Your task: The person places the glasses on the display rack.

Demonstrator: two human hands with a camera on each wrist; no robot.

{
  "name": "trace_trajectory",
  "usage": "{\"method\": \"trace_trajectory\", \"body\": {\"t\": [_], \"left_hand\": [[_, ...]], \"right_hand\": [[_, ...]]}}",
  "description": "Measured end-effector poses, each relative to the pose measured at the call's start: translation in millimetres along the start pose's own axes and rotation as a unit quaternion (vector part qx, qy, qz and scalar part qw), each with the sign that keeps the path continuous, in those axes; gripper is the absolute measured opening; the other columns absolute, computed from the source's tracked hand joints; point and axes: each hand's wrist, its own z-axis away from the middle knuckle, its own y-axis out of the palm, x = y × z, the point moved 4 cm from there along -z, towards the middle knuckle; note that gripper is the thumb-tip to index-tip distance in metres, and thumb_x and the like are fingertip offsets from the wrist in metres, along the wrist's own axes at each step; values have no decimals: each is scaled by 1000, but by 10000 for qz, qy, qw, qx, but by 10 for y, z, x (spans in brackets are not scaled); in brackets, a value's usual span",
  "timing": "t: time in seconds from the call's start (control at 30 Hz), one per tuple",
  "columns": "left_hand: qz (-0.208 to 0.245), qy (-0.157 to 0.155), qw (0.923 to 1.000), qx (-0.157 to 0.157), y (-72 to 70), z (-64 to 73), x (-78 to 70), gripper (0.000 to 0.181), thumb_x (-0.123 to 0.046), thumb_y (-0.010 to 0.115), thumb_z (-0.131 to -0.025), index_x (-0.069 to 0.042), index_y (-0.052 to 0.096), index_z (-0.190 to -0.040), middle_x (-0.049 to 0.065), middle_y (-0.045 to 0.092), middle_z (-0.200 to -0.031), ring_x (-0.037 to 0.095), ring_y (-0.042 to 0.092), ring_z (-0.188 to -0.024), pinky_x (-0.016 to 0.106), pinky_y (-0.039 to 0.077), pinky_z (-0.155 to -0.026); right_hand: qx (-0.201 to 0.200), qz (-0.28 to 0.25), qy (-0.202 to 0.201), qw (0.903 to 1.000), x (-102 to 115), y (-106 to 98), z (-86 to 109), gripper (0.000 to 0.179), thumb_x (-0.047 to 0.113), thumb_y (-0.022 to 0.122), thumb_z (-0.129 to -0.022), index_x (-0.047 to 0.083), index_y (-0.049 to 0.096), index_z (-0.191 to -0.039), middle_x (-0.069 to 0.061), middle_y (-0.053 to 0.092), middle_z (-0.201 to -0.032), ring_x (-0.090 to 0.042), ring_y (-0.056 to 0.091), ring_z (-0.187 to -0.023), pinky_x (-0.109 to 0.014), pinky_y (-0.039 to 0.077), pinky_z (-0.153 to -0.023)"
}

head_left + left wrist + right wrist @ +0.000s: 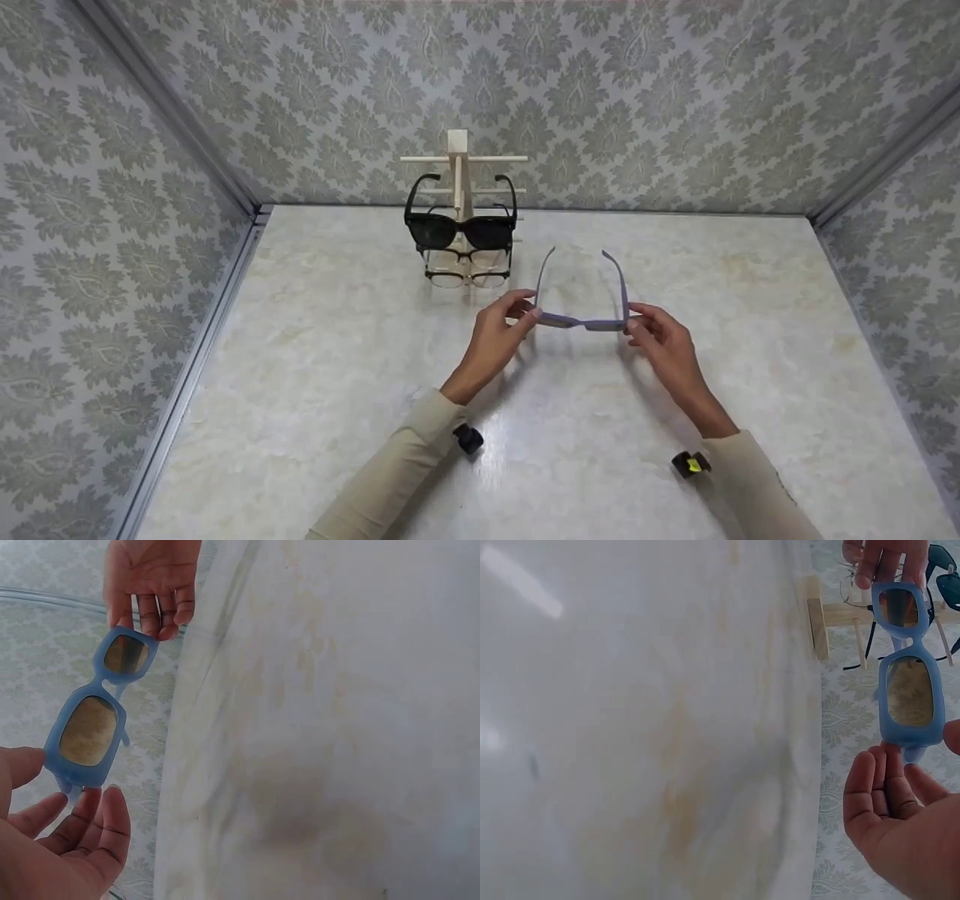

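Note:
A pair of blue-framed sunglasses (559, 321) with brownish lenses is held above the table, its temples unfolded and pointing away from me. My left hand (496, 337) pinches the left end of the frame near the hinge. At the opposite end, my right hand (666, 348) pinches the frame between thumb and fingers. The left wrist view shows the front of the sunglasses (88, 731) between both hands. In the right wrist view the same sunglasses (911, 694) stretch from one hand to the other, with the wooden stand behind.
Left of the hands stands a wooden eyewear rack (458, 142) with several crossbars. Black sunglasses (461, 231) hang on it, above two pairs of clear-lensed glasses (466, 280). Patterned walls (480, 82) enclose the marbled white table (337, 375) at the back and sides.

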Motion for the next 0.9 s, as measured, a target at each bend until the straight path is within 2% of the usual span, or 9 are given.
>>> {"method": "trace_trajectory", "body": {"t": [0.3,0.53,0.73,0.9], "left_hand": [[78,137,9998,76,-15,17,-141,37,-19,71,-110,-3,69,-143,11,76,-118,22,74,-105,29,63,-78],[-12,240,9996,156,-49,19,-272,41,-20,71,-110,-5,67,-148,7,75,-117,15,73,-103,29,64,-78],[-77,474,9987,183,-80,24,-403,43,-21,70,-111,-8,66,-151,6,74,-118,16,73,-104,30,63,-77],[-88,529,9984,149,-109,25,-498,42,-22,71,-111,-7,67,-150,6,75,-119,16,74,-103,30,64,-78]], "right_hand": [[12,-73,-217,9997,141,-54,39,36,13,66,-113,1,67,-147,-26,73,-119,-32,74,-108,-28,63,-89],[17,53,-381,9993,240,-85,43,39,14,67,-113,3,65,-150,-24,73,-119,-21,73,-105,-28,63,-90],[-47,-2,-584,9983,383,-114,54,40,7,66,-112,3,65,-151,-24,73,-118,-21,73,-104,-29,64,-90],[-43,-131,-811,9966,471,-114,57,40,3,65,-111,0,65,-150,-25,73,-116,-24,75,-103,-29,64,-89]]}}
